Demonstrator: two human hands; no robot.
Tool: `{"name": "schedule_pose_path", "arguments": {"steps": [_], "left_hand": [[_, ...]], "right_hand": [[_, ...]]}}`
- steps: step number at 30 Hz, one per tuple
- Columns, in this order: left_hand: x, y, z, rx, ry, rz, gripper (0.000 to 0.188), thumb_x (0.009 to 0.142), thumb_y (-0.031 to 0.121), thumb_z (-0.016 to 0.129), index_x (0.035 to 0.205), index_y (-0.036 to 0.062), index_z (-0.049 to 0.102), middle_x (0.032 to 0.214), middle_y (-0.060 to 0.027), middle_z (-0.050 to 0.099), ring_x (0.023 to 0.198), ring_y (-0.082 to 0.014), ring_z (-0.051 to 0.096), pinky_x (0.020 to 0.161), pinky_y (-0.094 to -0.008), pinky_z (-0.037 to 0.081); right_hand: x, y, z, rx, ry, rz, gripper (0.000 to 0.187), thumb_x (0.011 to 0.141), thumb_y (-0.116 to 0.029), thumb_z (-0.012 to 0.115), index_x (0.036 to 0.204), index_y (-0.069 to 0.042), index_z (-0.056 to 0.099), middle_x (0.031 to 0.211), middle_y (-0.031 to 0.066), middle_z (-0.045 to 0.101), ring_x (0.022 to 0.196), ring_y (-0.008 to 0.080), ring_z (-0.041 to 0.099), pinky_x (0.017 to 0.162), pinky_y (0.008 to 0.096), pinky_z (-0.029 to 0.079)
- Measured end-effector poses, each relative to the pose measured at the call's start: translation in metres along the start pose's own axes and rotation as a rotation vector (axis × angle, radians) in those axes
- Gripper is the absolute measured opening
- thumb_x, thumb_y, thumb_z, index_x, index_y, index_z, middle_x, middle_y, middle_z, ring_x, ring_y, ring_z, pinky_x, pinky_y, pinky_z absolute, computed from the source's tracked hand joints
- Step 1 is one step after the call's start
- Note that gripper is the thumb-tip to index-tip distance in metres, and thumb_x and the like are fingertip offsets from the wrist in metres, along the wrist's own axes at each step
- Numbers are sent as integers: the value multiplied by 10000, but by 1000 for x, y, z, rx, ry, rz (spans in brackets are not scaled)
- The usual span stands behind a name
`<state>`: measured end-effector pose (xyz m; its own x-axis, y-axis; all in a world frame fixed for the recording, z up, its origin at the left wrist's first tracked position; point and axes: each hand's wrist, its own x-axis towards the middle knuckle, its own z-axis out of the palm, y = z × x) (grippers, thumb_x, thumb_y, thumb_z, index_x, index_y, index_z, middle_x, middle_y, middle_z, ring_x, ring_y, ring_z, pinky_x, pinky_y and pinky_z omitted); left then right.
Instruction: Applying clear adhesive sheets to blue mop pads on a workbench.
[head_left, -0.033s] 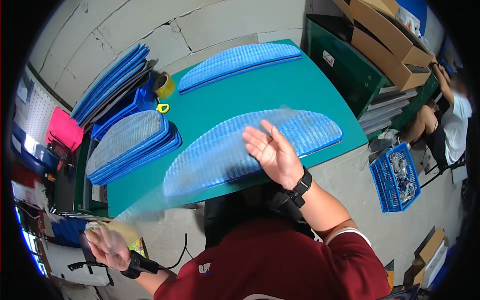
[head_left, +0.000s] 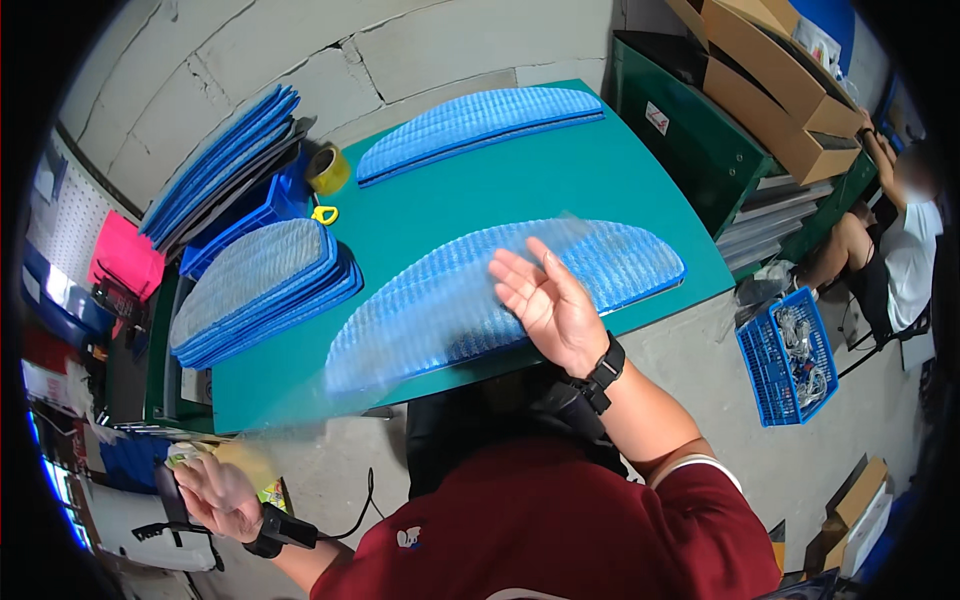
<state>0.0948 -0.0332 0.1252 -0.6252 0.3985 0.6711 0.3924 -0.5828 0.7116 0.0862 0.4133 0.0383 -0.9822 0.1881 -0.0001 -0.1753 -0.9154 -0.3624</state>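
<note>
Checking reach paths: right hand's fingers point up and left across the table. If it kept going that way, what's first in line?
Likely the large blue half-moon mop pad lying on the green table: the right hand is open above it, fingers aimed over its middle. Height above the pad is unclear, so it might pass over it.

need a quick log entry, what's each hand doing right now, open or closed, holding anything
Left hand: low at the left, closed on a clear plastic film.
Right hand: open, fingers spread, over the blue half-moon pad.
</note>
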Motion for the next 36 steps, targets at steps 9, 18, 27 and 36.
{"name": "schedule_pose_path", "arguments": {"steps": [9,18,27,36], "left_hand": [[-94,-21,-66,-34,789,140,232,904,200,464,1077,88,571,1022,27,591,920,-101,526,831,-264,381],[-101,-40,-73,-225,594,-4,97,884,185,506,901,95,538,744,34,486,674,-76,426,650,-229,363],[-80,-53,-50,-68,1209,142,166,887,186,502,753,88,499,621,25,364,532,-65,320,513,-211,281],[-79,-55,-64,-41,1356,235,159,887,158,498,751,76,502,600,26,373,520,-75,312,466,-217,262]], "right_hand": [[0,-1,3,-236,87,-213,353,899,-52,467,1241,-36,382,1133,176,529,980,254,578,738,299,526],[-10,-4,-6,-277,130,-273,263,911,-129,487,1145,-16,446,1041,171,580,899,207,610,710,283,526],[-22,-16,-4,-291,125,-296,320,932,-267,450,1110,-2,479,1029,171,590,887,211,614,692,284,521],[-34,-31,-2,-329,164,-432,348,931,-283,452,1163,-23,465,1006,99,591,825,157,587,702,276,501]]}}
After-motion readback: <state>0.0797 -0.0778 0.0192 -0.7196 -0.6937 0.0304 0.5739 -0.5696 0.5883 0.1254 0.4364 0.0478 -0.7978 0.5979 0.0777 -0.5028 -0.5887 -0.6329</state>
